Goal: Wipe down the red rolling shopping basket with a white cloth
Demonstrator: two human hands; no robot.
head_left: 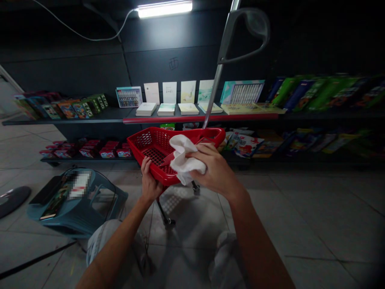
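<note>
A red plastic basket cart [165, 177] on thin dark legs with casters stands in front of me, with a grid floor and perforated walls. My left hand [149, 182] grips its near left rim, fingers over the edge. In my right hand [215, 170] is a crumpled white cloth [184, 155], held over the basket's right half and touching the rim there. The cloth and hand hide that part of the basket. From the cart's far right side rises a tilted metal pole [214, 90] with a grey loop handle [224, 44].
Behind the cart runs a dark shelf [99, 116] carrying books [146, 109], marker sets [129, 97] and snack bags [313, 94]. Red packs [87, 149] lie on the lower shelf. At left is a blue stool [76, 208] with a phone-like slab [54, 204]. A tube light [165, 9] hangs above.
</note>
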